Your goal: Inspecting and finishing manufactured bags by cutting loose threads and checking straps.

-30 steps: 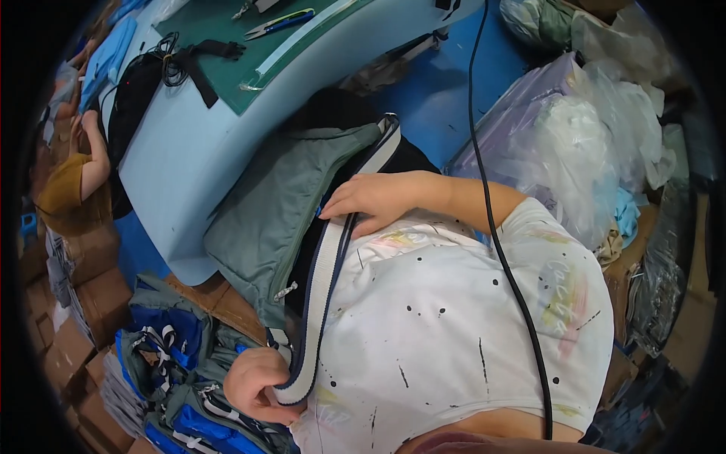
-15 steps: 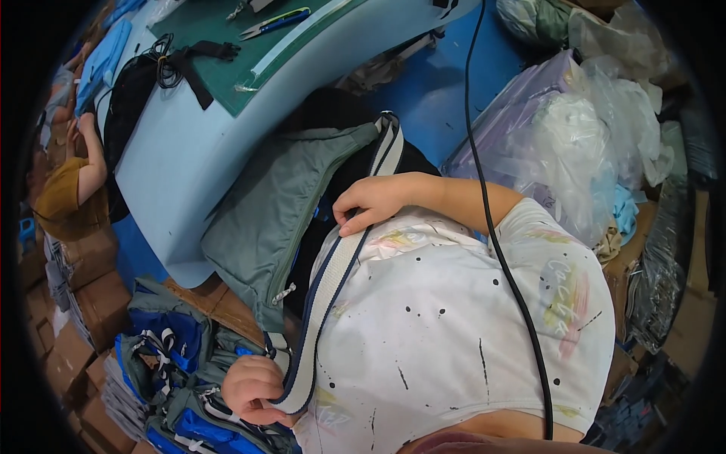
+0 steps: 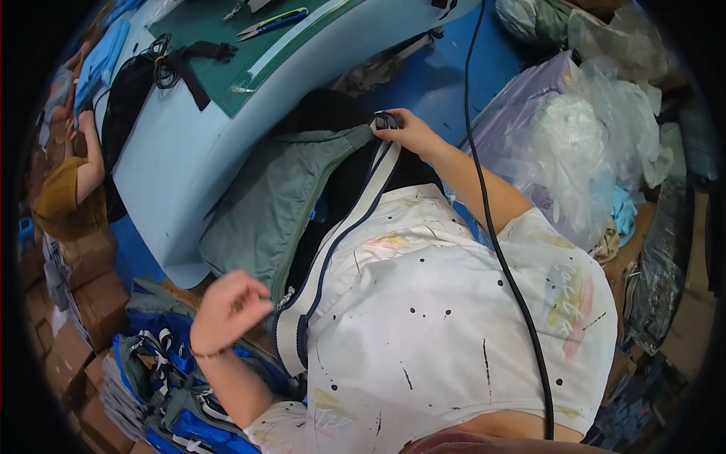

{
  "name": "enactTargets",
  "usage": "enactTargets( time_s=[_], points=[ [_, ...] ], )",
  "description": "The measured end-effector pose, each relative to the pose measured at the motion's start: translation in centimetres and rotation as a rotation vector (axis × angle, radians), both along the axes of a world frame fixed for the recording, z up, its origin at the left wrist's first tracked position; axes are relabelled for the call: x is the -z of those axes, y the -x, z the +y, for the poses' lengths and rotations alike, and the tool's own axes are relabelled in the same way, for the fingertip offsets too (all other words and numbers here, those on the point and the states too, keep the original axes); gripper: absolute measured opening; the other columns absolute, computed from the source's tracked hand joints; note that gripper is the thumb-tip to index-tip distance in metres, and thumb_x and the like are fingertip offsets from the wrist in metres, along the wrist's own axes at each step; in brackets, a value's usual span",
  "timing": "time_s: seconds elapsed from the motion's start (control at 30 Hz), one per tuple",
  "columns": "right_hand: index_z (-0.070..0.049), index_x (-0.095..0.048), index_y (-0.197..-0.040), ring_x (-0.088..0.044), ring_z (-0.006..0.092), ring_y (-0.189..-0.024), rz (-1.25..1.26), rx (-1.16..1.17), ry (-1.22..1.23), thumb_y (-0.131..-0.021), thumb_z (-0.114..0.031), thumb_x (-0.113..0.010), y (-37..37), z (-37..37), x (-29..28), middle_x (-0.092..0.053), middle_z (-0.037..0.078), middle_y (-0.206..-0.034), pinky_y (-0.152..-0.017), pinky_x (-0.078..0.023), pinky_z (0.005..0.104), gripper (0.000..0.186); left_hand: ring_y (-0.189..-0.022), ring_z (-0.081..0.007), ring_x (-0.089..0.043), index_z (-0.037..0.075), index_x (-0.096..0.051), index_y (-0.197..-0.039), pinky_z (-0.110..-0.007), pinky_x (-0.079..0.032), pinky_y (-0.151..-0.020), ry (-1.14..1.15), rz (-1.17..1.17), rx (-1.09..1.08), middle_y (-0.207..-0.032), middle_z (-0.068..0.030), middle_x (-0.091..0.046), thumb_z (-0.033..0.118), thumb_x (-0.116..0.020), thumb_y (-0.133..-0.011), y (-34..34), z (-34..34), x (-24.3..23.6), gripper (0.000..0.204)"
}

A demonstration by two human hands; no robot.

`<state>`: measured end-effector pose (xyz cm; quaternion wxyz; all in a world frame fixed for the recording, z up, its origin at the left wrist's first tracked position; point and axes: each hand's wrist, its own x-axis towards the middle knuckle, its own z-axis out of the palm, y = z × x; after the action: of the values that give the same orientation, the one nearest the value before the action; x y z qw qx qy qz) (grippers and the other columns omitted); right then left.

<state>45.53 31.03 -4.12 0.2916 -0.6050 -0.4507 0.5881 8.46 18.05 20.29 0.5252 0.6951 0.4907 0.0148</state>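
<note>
A grey-green fabric bag (image 3: 261, 193) with a zipper lies across my lap, sloping down beside the table. Its white strap with navy edges (image 3: 344, 227) runs from the bag's far corner down along my shirt and loops at the near end. My right hand (image 3: 412, 135) pinches the dark buckle (image 3: 386, 121) where strap and bag corner meet. My left hand (image 3: 231, 312) is raised over the bag's near end, off the strap, its fingers loosely bent and apart with nothing visible in them. The zipper's pull cord hangs close to its fingertips.
On the light-blue table (image 3: 170, 166) lie a green mat (image 3: 197, 38), thread snips (image 3: 272, 24) and a black strap (image 3: 193, 76). Blue-grey bags (image 3: 189, 408) are piled at lower left. Plastic-wrapped goods (image 3: 567, 144) stand right. A black cable (image 3: 503, 250) hangs before me. Another person (image 3: 72, 189) works at left.
My right hand has moved from the strap's middle up to the buckle at the far corner. My left hand has let go of the strap's near loop and risen.
</note>
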Motion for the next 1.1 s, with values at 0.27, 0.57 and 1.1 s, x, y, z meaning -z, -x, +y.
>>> enactTargets(
  time_s=[0.27, 0.57, 1.1],
  points=[
    [0.003, -0.056, -0.115, -0.064, 0.0166, -0.084, 0.714, -0.187, 0.119, -0.086, -0.008, -0.061, 2.8, -2.4, -8.3, -0.064, 0.01, -0.096, -0.075, -0.052, 0.0263, 0.031, -0.108, -0.0187, -0.053, 0.005, -0.053, -0.124, -0.029, -0.04, -0.094, -0.678, -0.125, -0.16, -0.116, -0.0091, -0.055, 0.007, -0.065, -0.082, -9.0, 8.2, 7.5, 0.044],
    [-0.001, -0.052, -0.108, -0.063, 0.0137, -0.065, 0.71, -0.181, 0.269, -0.088, -0.009, -0.052, 3.9, -1.7, -10.1, -0.063, 0.01, -0.087, -0.061, -0.053, 0.0246, 0.021, -0.095, -0.0108, -0.055, 0.005, -0.047, -0.132, -0.026, -0.043, -0.089, -0.173, -0.643, -0.468, -0.104, -0.0042, -0.06, 0.008, -0.059, -0.087, -13.2, 7.9, 12.6, 0.047],
    [-0.004, -0.063, -0.091, -0.06, 0.0204, -0.072, -0.55, -0.023, -1.677, -0.081, -0.02, -0.066, 8.1, 18.3, -13.6, -0.064, 0.009, -0.084, -0.065, -0.049, 0.0308, 0.018, -0.078, -0.0042, -0.054, 0.001, -0.05, -0.108, -0.018, -0.042, -0.067, -0.038, -0.721, -0.768, -0.089, -0.0032, -0.062, 0.001, -0.054, -0.09, -13.0, 7.1, 13.2, 0.018]
  ],
)
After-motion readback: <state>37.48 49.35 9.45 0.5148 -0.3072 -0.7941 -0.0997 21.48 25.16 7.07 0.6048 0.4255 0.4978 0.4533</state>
